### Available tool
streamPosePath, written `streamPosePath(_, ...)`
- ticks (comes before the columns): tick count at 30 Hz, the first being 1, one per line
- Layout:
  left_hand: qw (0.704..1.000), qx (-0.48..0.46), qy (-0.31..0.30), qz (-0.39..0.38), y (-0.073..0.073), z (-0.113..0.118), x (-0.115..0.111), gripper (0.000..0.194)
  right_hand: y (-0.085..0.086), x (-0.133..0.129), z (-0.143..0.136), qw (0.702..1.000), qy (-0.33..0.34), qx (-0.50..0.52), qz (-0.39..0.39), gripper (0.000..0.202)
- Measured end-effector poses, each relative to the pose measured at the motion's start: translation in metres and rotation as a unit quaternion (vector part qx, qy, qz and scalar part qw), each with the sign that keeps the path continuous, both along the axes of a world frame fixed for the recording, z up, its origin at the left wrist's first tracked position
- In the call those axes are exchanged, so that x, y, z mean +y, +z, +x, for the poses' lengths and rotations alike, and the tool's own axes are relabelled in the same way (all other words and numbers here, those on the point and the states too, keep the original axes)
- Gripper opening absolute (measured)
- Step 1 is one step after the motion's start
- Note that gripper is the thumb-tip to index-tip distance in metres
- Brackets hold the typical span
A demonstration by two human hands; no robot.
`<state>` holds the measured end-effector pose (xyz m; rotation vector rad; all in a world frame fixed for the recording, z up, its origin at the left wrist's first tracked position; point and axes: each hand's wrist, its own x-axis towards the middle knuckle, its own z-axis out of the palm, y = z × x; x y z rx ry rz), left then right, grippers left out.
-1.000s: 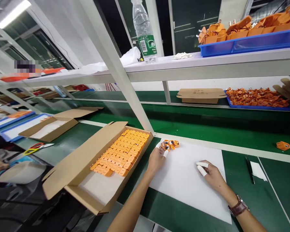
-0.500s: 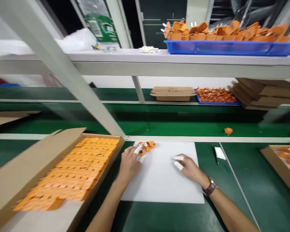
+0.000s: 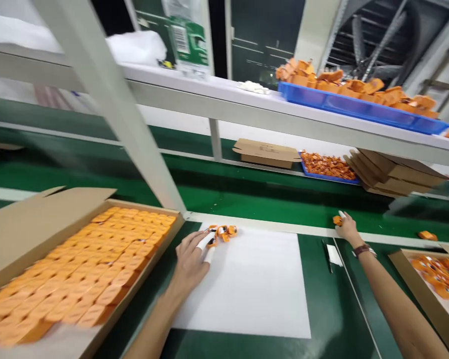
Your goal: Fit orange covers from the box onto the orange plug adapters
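Observation:
My left hand point(image 3: 193, 258) rests over the left edge of a white sheet point(image 3: 250, 289), thumb and forefinger apart, both in white finger covers. Its fingertips touch or nearly touch a small cluster of orange plastic parts point(image 3: 224, 232) with white and dark bits. Out to the right, my right hand point(image 3: 348, 230) reaches over the white rail onto the green belt. Its fingers close on an orange plastic piece point(image 3: 337, 220); the thumb is mostly hidden. A watch is on that wrist.
An open carton point(image 3: 134, 284) with rows of orange pieces stands left; another carton point(image 3: 407, 267) holds orange parts at right. Another orange piece point(image 3: 427, 235) lies on the belt. A slanted white post point(image 3: 134, 119) rises ahead. Overhead, a shelf bears a blue tray point(image 3: 344, 107).
My right hand has moved from above the white sheet, right and forward, to the orange piece on the belt. My left hand stays by the small parts. The view has tilted.

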<state>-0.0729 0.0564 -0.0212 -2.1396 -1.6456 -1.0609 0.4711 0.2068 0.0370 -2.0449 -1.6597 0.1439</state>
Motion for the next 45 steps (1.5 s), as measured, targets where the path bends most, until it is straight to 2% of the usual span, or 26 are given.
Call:
streamPosePath(3, 0.987, -0.112, -0.013, 0.116, 0.018, 0.002, -0.005, 0.057, 0.002, 0.014, 0.011, 0.999, 0.004, -0.004, -0.044, 0.038)
streamPosePath(6, 0.972, -0.185, -0.007, 0.146, 0.041, 0.009, -0.015, 0.051, 0.003, 0.019, 0.003, 0.997, 0.031, -0.001, -0.064, 0.041)
streamPosePath(8, 0.969, -0.227, -0.029, 0.095, 0.055, 0.020, -0.021, 0.044, 0.003, 0.009, -0.020, 0.994, 0.078, 0.017, -0.070, 0.046)
streamPosePath(9, 0.966, -0.251, -0.051, 0.041, 0.061, 0.027, -0.023, 0.040, 0.004, -0.002, -0.037, 0.990, 0.120, 0.033, -0.072, 0.048)
streamPosePath(10, 0.957, -0.277, -0.077, -0.034, 0.066, 0.036, -0.024, 0.035, 0.005, -0.017, -0.059, 0.981, 0.173, 0.053, -0.075, 0.049)
streamPosePath(11, 0.938, -0.305, -0.109, -0.123, 0.070, 0.045, -0.024, 0.030, 0.007, -0.035, -0.083, 0.957, 0.272, 0.085, -0.061, 0.047)
streamPosePath(12, 0.905, -0.336, -0.145, -0.219, 0.073, 0.055, -0.022, 0.028, 0.010, -0.055, -0.109, 0.925, 0.362, 0.101, -0.057, 0.044)
streamPosePath(13, 0.858, -0.364, -0.186, -0.310, 0.074, 0.065, -0.019, 0.028, 0.014, -0.075, -0.135, 0.886, 0.447, 0.105, -0.060, 0.044)
streamPosePath(15, 0.740, -0.410, -0.282, -0.452, 0.072, 0.084, -0.014, 0.034, 0.023, -0.109, -0.182, 0.813, 0.568, 0.106, -0.072, 0.044)
streamPosePath(17, 0.628, -0.443, -0.361, -0.528, 0.065, 0.098, -0.009, 0.038, 0.030, -0.131, -0.213, 0.773, 0.619, 0.109, -0.081, 0.049)
streamPosePath(18, 0.595, -0.461, -0.376, -0.540, 0.061, 0.103, -0.009, 0.038, 0.030, -0.138, -0.221, 0.767, 0.626, 0.117, -0.077, 0.052)
streamPosePath(19, 0.578, -0.484, -0.374, -0.540, 0.055, 0.106, -0.009, 0.038, 0.029, -0.142, -0.225, 0.771, 0.620, 0.130, -0.067, 0.053)
streamPosePath(20, 0.575, -0.513, -0.356, -0.529, 0.050, 0.108, -0.010, 0.039, 0.026, -0.144, -0.226, 0.784, 0.600, 0.150, -0.050, 0.053)
streamPosePath(23, 0.590, -0.613, -0.264, -0.455, 0.039, 0.109, -0.015, 0.047, 0.010, -0.149, -0.220, 0.823, 0.514, 0.242, -0.001, 0.045)
streamPosePath(25, 0.593, -0.655, -0.215, -0.415, 0.035, 0.110, -0.019, 0.050, -0.002, -0.155, -0.218, 0.823, 0.494, 0.279, -0.005, 0.043)
streamPosePath(27, 0.603, -0.667, -0.192, -0.392, 0.034, 0.114, -0.022, 0.046, -0.013, -0.162, -0.219, 0.820, 0.497, 0.282, -0.025, 0.054)
streamPosePath(29, 0.616, -0.662, -0.187, -0.384, 0.035, 0.118, -0.023, 0.043, -0.022, -0.169, -0.223, 0.829, 0.484, 0.279, -0.021, 0.055)
streamPosePath(32, 0.624, -0.656, -0.178, -0.386, 0.033, 0.124, -0.024, 0.042, -0.031, -0.172, -0.226, 0.838, 0.456, 0.298, 0.031, 0.038)
streamPosePath(34, 0.629, -0.646, -0.171, -0.396, 0.031, 0.126, -0.024, 0.044, -0.036, -0.170, -0.226, 0.841, 0.442, 0.307, 0.056, 0.041)
streamPosePath(37, 0.646, -0.624, -0.168, -0.406, 0.028, 0.126, -0.024, 0.045, -0.042, -0.168, -0.223, 0.851, 0.416, 0.316, 0.062, 0.049)
streamPosePath(41, 0.657, -0.609, -0.167, -0.412, 0.027, 0.125, -0.023, 0.037, -0.047, -0.171, -0.221, 0.860, 0.379, 0.340, 0.047, 0.049)
streamPosePath(45, 0.675, -0.597, -0.166, -0.401, 0.027, 0.125, -0.024, 0.027, -0.045, -0.176, -0.223, 0.850, 0.371, 0.370, 0.050, 0.037)
